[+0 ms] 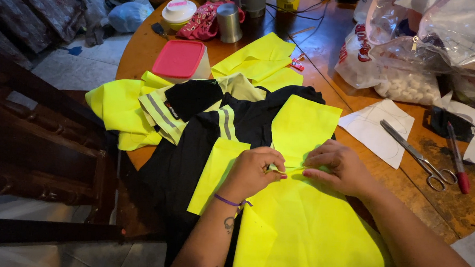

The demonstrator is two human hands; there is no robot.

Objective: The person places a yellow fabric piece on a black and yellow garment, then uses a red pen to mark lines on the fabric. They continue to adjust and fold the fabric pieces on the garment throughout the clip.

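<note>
A large piece of neon yellow fabric lies over a black garment at the near edge of a round wooden table. My left hand pinches a fold of the yellow fabric at its upper edge, fingers closed on the cloth. My right hand presses and grips the same fold from the right, fingertips nearly touching the left hand's. A second yellow panel lies just beyond the hands on the black garment, which has grey reflective stripes.
Scissors and a red pen lie on the table at right, by white paper patterns. More yellow fabric pieces, a pink-lidded tub, a metal cup and plastic bags sit farther back. A dark wooden chair stands at left.
</note>
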